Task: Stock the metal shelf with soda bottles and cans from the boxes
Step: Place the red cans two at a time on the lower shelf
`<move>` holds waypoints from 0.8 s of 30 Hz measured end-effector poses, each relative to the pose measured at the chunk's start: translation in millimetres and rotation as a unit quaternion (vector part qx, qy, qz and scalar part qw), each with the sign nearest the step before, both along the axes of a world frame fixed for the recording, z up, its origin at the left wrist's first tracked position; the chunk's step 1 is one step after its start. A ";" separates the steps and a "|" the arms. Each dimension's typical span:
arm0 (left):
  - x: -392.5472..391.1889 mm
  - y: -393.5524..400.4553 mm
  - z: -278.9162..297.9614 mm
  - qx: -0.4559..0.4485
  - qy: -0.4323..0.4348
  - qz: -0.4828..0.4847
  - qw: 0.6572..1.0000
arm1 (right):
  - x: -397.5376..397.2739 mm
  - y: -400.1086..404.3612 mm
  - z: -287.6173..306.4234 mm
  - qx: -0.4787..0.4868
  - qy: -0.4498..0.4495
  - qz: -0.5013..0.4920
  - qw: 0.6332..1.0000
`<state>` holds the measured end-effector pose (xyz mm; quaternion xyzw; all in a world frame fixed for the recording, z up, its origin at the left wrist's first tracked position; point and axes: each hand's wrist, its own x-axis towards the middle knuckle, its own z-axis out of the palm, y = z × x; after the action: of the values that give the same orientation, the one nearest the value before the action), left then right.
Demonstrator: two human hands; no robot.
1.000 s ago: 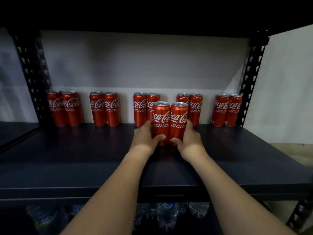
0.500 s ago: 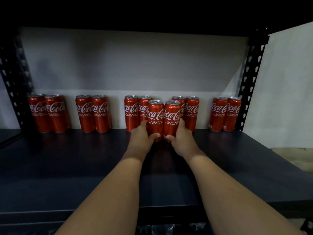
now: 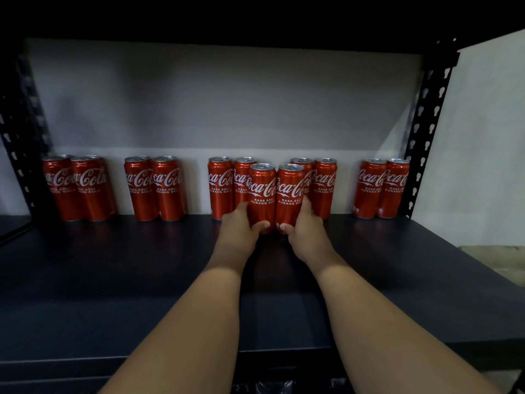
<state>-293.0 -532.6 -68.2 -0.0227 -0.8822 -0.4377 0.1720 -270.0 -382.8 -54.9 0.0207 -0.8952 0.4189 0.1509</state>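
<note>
Two red cola cans stand side by side on the dark metal shelf (image 3: pixel 113 280), just in front of the back row. My left hand (image 3: pixel 237 227) grips the left can (image 3: pixel 262 191) low down, thumb across its front. My right hand (image 3: pixel 305 228) grips the right can (image 3: pixel 289 191) the same way. Behind them, several more red cans line the back wall in pairs: a pair at the far left (image 3: pixel 75 189), a second pair (image 3: pixel 154 189), a pair at the far right (image 3: pixel 380 189), and two pairs partly hidden by the held cans.
Black perforated uprights frame the shelf at the left (image 3: pixel 20 137) and right (image 3: pixel 426 123). A white wall (image 3: pixel 227 109) closes the back. The dark shelf above (image 3: pixel 255 18) hangs low overhead. Something clear and wrapped (image 3: pixel 272 388) shows faintly below the shelf's front edge.
Both hands have pushed the two held cans farther back, close to the back row. The view has moved nearer and slightly lower.
</note>
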 end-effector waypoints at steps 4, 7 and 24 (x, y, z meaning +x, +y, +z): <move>-0.6 0.4 -0.8 -0.004 -0.003 0.002 1.000 | 1.5 0.5 1.2 0.004 -0.003 0.004 1.000; -1.6 -0.4 -2.3 -0.004 -0.002 -0.003 1.000 | 1.6 0.4 0.7 0.001 0.003 0.004 1.000; 5.1 -2.2 -1.4 0.027 -0.008 -0.013 1.000 | 0.2 -1.4 -3.8 0.033 -0.023 0.001 0.999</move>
<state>-287.9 -534.8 -69.6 -0.0259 -0.8711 -0.4635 0.1601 -269.9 -384.2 -58.7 0.0173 -0.9116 0.3898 0.1293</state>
